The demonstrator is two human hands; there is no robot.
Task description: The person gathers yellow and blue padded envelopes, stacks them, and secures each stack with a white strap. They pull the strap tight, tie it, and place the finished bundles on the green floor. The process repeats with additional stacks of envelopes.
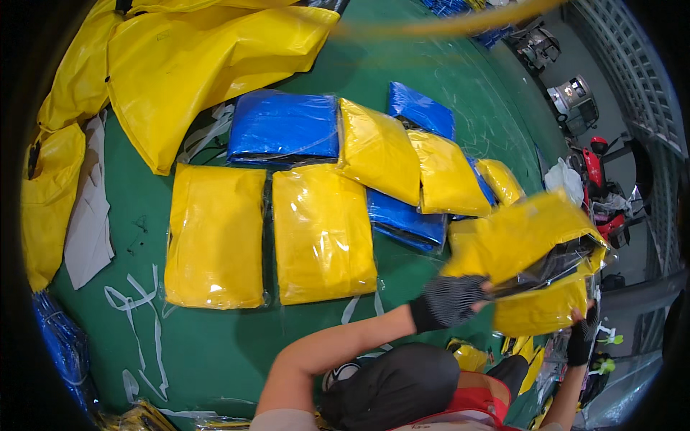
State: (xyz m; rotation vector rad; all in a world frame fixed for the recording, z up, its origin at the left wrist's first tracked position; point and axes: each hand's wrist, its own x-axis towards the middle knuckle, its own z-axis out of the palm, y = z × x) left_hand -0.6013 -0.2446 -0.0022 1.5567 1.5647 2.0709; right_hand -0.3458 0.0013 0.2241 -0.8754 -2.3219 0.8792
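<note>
Both my hands wear dark striped fingerless gloves and hold a yellow folded tarp bundle [543,237], black on its inner side, at the right. My left hand [451,300] is closed on its left edge. At its near right corner, my right hand [581,332] grips with bent fingers. The bundle is tilted and partly blurred, and its folds gape on the black side. Just beyond it lie more plastic-wrapped bundles: a yellow one [451,172], a smaller yellow one [501,181] and a blue one [407,219].
Two yellow wrapped bundles, a left one [215,237] and a right one [323,233], lie side by side on the green floor [215,352]. A blue bundle [284,126] sits behind them. Large yellow sheeting [208,65] spreads far left. White straps [136,323] lie loose nearby.
</note>
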